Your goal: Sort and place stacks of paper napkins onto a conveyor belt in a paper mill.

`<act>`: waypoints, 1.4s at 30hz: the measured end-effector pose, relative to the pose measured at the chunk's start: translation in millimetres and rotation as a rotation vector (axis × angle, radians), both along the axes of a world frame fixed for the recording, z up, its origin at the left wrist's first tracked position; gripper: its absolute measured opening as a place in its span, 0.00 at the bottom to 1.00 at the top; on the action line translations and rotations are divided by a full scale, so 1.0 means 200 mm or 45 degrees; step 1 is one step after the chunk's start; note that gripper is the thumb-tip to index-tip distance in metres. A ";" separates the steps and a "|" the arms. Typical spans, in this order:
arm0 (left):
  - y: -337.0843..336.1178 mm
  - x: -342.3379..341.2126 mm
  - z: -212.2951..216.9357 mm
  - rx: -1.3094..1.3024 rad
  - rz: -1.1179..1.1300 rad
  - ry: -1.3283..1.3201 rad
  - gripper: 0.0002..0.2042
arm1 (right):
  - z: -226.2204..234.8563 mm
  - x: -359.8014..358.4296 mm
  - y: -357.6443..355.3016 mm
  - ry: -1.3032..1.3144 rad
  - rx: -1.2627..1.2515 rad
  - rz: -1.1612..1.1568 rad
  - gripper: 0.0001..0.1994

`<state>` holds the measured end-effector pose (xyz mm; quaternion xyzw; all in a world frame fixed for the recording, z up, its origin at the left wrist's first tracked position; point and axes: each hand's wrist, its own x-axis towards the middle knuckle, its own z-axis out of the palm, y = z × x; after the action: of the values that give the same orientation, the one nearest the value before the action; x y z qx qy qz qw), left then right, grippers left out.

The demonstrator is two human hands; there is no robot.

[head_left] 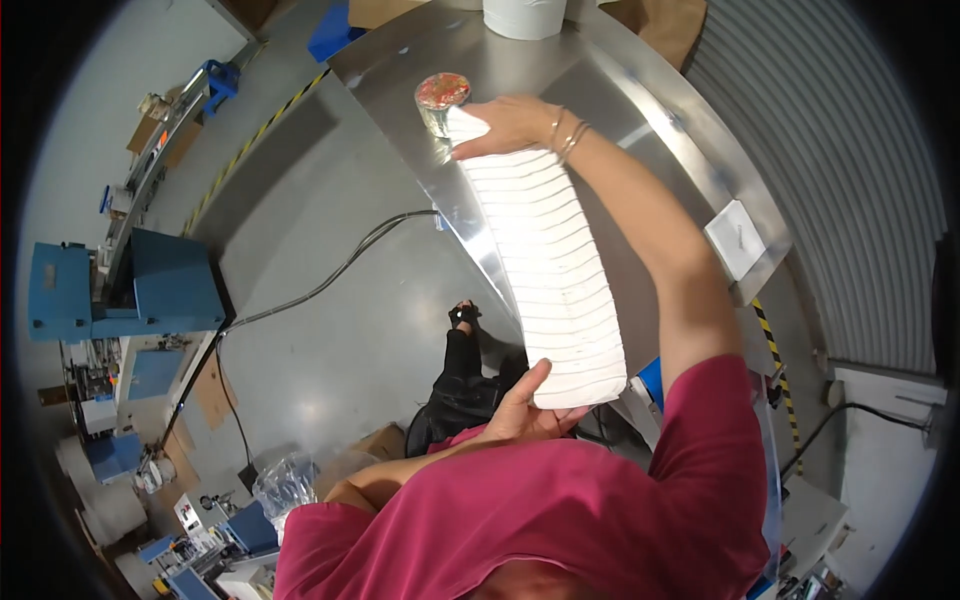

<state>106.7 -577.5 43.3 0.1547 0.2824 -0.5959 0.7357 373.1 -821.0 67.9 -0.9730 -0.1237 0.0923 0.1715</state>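
A long stack of white flat pieces (pixel 550 260), with thin dark lines between them, stretches from near my body out over the steel table (pixel 630 180). My left hand (pixel 530 408) supports its near end, thumb up along the side and fingers underneath. At the far end my right hand (pixel 505 125) grips the stack, its thumb and fingers closed around the end piece. Just beyond those fingertips stands a round tin (pixel 443 95) with a red patterned top and shiny side. Whether the right fingers touch the tin I cannot tell.
A white tub (pixel 524 15) stands at the table's far edge. On the right lies a white card or box (pixel 735 238). A black cable (pixel 350 265) runs across the grey floor toward a blue machine (pixel 175 280) on the left. Clear plastic (pixel 290 485) bunches beside my left arm.
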 end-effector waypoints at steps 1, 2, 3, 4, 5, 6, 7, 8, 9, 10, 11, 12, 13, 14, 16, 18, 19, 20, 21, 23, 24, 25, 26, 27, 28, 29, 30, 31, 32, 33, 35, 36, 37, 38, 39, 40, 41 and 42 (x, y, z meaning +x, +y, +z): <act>0.00 -0.02 -0.01 -0.001 -0.011 -0.006 0.25 | -0.01 0.00 0.03 -0.047 0.002 0.008 0.42; 0.01 -0.05 -0.02 -0.017 0.004 -0.009 0.24 | -0.03 0.00 0.07 -0.112 0.046 0.045 0.42; 0.00 -0.07 -0.03 -0.037 0.010 -0.014 0.24 | -0.03 -0.01 0.09 -0.120 -0.006 0.051 0.42; -0.01 -0.09 -0.03 -0.039 -0.008 -0.023 0.24 | -0.03 -0.02 0.11 -0.125 -0.057 0.052 0.42; -0.01 -0.10 -0.03 -0.048 0.007 -0.023 0.23 | -0.05 -0.05 0.14 -0.307 -0.051 0.090 0.40; 0.00 -0.12 -0.03 -0.054 0.019 -0.018 0.23 | -0.06 -0.08 0.11 -0.309 -0.052 0.072 0.40; 0.00 -0.14 -0.05 -0.051 -0.003 -0.015 0.23 | -0.07 -0.12 0.08 -0.523 -0.083 0.057 0.36; 0.00 -0.13 -0.07 -0.108 0.004 -0.028 0.24 | -0.06 -0.15 0.08 -0.737 -0.110 0.054 0.33; 0.00 -0.12 -0.08 -0.163 0.005 -0.034 0.24 | -0.06 -0.20 0.06 -0.944 -0.138 0.044 0.29; -0.01 -0.12 -0.09 -0.116 0.001 -0.054 0.24 | -0.07 -0.27 0.01 -0.938 0.004 -0.051 0.27; -0.02 -0.10 -0.10 -0.141 0.013 -0.048 0.24 | -0.02 -0.36 -0.03 -0.926 0.153 -0.140 0.25; -0.03 -0.08 -0.11 -0.175 0.012 -0.038 0.24 | 0.08 -0.52 -0.05 -0.884 0.170 -0.230 0.21; -0.06 -0.06 -0.08 -0.187 0.042 -0.038 0.25 | 0.12 -0.66 -0.10 -0.838 0.219 -0.349 0.20; -0.07 -0.03 -0.09 -0.233 0.037 0.038 0.25 | 0.15 -0.82 -0.13 -0.782 0.265 -0.479 0.19; -0.09 0.01 -0.09 -0.174 0.075 0.083 0.27 | 0.26 -1.17 -0.15 -0.324 0.586 -0.686 0.22; -0.13 0.05 -0.12 -0.225 0.047 0.138 0.30 | 0.16 -1.55 -0.23 -0.085 0.548 -0.757 0.29; -0.15 0.07 -0.13 -0.214 0.033 0.099 0.31 | 0.11 -1.73 -0.20 -0.055 0.459 -0.763 0.32; -0.16 0.07 -0.13 -0.208 0.034 0.049 0.32 | 0.03 -1.87 -0.13 -0.030 0.373 -0.751 0.35; -0.18 0.07 -0.09 -0.188 -0.033 0.003 0.29 | -0.09 -1.95 -0.07 -0.017 0.390 -0.789 0.35; -0.16 0.06 -0.09 -0.194 -0.043 0.049 0.33 | -0.22 -2.01 0.09 0.012 0.574 -0.962 0.36; -0.17 0.04 -0.08 -0.198 -0.043 0.102 0.37 | -0.24 -2.00 0.17 0.033 0.738 -1.121 0.35; -0.16 0.02 -0.03 -0.129 -0.155 0.093 0.34 | -0.27 -2.00 0.22 -0.091 0.783 -1.232 0.30; -0.12 0.02 -0.06 -0.175 -0.379 0.128 0.34 | -0.29 -2.00 0.25 -0.091 0.679 -1.278 0.28; -0.09 0.03 -0.06 -0.217 -0.607 0.167 0.34 | -0.31 -2.00 0.27 -0.088 0.576 -1.329 0.25; -0.03 0.02 -0.03 -0.163 -0.911 -0.163 0.30 | -0.34 -2.00 0.29 -0.256 0.615 -1.396 0.22; -0.03 0.09 0.07 -0.374 -1.284 -0.649 0.25 | -0.37 -2.01 0.31 -0.259 0.617 -1.430 0.22; 0.03 0.05 0.06 -0.194 -1.245 -1.229 0.22 | -0.38 -2.01 0.32 -0.328 0.659 -1.466 0.22; 0.07 0.04 0.03 -0.106 -0.998 -1.972 0.22 | -0.39 -2.00 0.34 -0.396 0.699 -1.501 0.22; 0.06 0.05 0.04 -0.015 -0.648 -2.682 0.22 | -0.36 -1.99 0.36 -0.424 0.756 -1.521 0.22; 0.02 0.08 0.05 0.002 -0.311 -3.284 0.31 | -0.36 -1.98 0.37 -0.426 0.754 -1.536 0.22; -0.07 0.04 0.09 0.195 -0.328 -3.610 0.42 | -0.37 -1.96 0.37 -0.419 0.785 -1.546 0.22; -0.09 0.02 0.08 0.194 -0.503 -3.602 0.46 | -0.37 -1.96 0.37 -0.422 0.781 -1.548 0.22; -0.13 0.00 0.06 0.235 -0.496 -3.626 0.45 | -0.38 -1.95 0.38 -0.413 0.873 -1.571 0.22; -0.17 -0.01 0.04 0.276 -0.491 -3.651 0.43 | -0.39 -1.94 0.38 -0.404 0.967 -1.593 0.22; -0.21 -0.01 0.05 0.311 -0.513 -3.669 0.37 | -0.40 -1.95 0.37 -0.405 0.965 -1.592 0.22; -0.24 0.00 0.03 0.313 -0.510 -3.669 0.37 | -0.40 -1.95 0.37 -0.447 0.893 -1.594 0.22; -0.26 0.01 0.00 0.303 -0.519 -3.688 0.33 | -0.40 -1.95 0.37 -0.489 0.823 -1.599 0.22; -0.27 0.01 -0.02 0.295 -0.528 -3.708 0.29 | -0.39 -1.95 0.37 -0.490 0.823 -1.601 0.22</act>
<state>109.5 -630.8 39.8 0.6971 -0.6711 0.0144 0.2521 -17.6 -746.4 -10.6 -0.7600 0.4090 -0.2373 0.4458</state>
